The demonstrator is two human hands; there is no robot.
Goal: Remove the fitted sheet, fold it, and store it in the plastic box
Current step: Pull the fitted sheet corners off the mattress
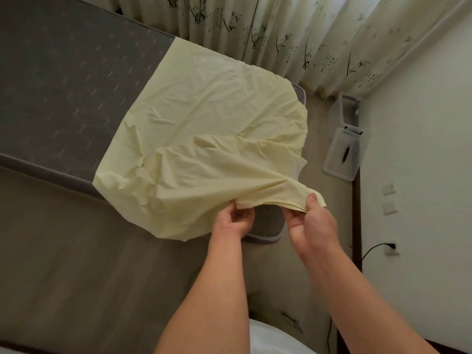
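Pinching bunched fitted sheet (204,123) edge w/ L hand (233,222) & R hand (313,223).
Lifted off near mattress (63,85) corner; well apart from plastic box (332,160) by wall (421,175).

One wide-angle camera, worn on the person's head, looks forward and steeply down over a corner of a bed. Both forearms enter from the bottom edge. The left hand (233,221) and right hand (313,222) sit just below the frame's middle, close to the lens. The pale yellow fitted sheet (204,123) they grip fills the centre, and the dark grey quilted mattress (63,85) runs off toward the upper left. Farther away, the leaf-printed cream curtain (281,29) spans the top, and the clear plastic box (332,164) appears small near the white wall (421,187) at right. Straight edges bow toward the borders.
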